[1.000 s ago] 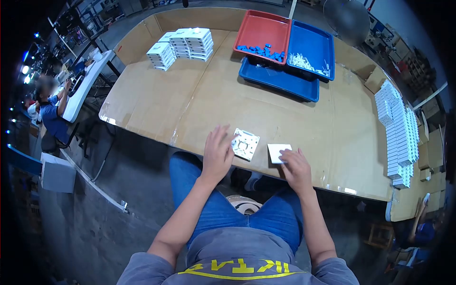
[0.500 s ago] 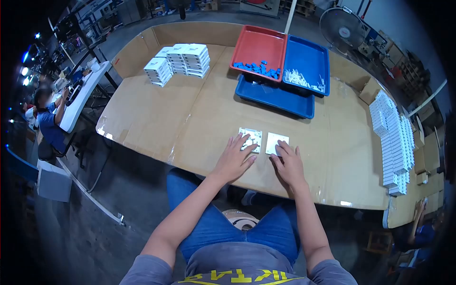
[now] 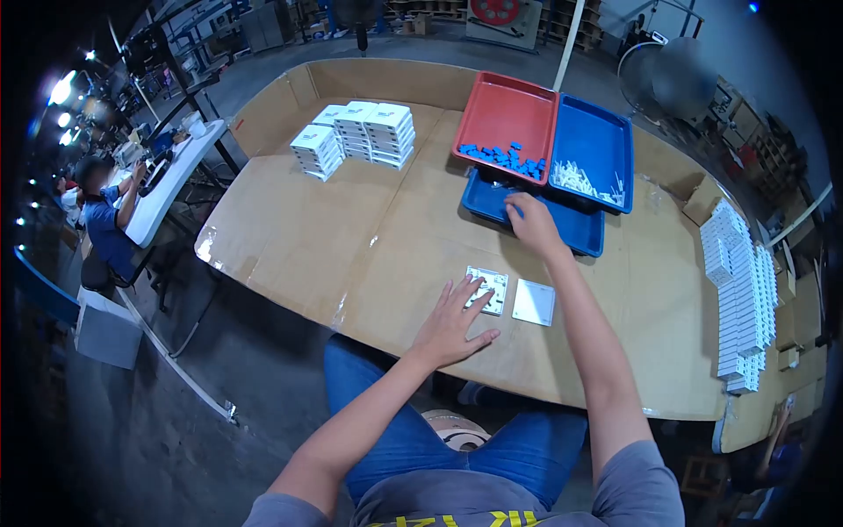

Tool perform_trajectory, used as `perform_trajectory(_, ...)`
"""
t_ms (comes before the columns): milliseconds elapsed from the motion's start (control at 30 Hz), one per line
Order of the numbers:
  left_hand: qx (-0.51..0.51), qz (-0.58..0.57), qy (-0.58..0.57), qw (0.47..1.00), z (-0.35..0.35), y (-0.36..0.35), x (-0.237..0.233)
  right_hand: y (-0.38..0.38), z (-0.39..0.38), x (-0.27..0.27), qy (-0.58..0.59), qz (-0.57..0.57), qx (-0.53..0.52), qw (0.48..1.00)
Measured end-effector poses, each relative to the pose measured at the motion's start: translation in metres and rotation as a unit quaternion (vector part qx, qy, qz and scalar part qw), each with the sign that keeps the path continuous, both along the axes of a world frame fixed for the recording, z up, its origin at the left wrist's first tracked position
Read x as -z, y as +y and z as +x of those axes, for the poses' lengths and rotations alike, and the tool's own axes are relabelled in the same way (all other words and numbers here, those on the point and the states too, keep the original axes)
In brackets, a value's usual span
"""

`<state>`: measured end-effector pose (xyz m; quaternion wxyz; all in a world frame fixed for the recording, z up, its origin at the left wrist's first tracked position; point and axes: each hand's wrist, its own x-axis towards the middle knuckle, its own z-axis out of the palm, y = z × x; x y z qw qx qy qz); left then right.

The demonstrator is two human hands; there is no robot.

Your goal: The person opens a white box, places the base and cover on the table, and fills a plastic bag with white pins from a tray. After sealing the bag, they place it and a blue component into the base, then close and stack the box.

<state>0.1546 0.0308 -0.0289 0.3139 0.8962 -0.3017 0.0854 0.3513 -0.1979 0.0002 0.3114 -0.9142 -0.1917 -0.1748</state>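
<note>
My left hand (image 3: 452, 327) lies with spread fingers, its fingertips on a square white plastic plate (image 3: 493, 295) with dark openings and small details. Just right of that plate a plain white square cover (image 3: 533, 303) lies flat, touched by neither hand. My right hand (image 3: 532, 224) is over the lower blue tray (image 3: 580, 230), its fingers curled and drawn together. What they hold, if anything, is hidden. Small clear pieces show faintly in this tray near the fingers.
Behind stand a red tray (image 3: 509, 110) with blue pieces (image 3: 505, 159) and a blue tray (image 3: 597, 132) with thin white pieces (image 3: 580, 180). Stacked white units (image 3: 364, 132) stand at back left, more stacks (image 3: 742, 299) at right. A co-worker (image 3: 105, 215) sits left.
My right hand has left the plain cover and moved forward to the lower blue tray. My left hand stays at the detailed plate. The whole view has shifted slightly.
</note>
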Motion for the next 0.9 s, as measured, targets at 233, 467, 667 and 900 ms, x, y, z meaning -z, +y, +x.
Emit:
perform_trajectory(233,-0.011,-0.018,-0.005,1.0,0.0,-0.001,0.001,0.001,0.097,0.037,0.142,-0.049,0.019,0.988)
perform_trajectory(467,-0.013,-0.034,-0.021,0.999,-0.001,-0.001,0.0,-0.008,0.07,0.018,0.057,-0.071,0.0,0.996)
perform_trajectory(667,-0.019,-0.052,-0.03,0.998,-0.002,0.001,0.004,-0.006,-0.002,-0.001,0.168,0.323,-0.007,0.931)
perform_trajectory(900,-0.098,-0.276,-0.02,0.956,-0.004,-0.009,0.008,0.011,-0.172,-0.029,0.263,0.514,-0.102,0.81)
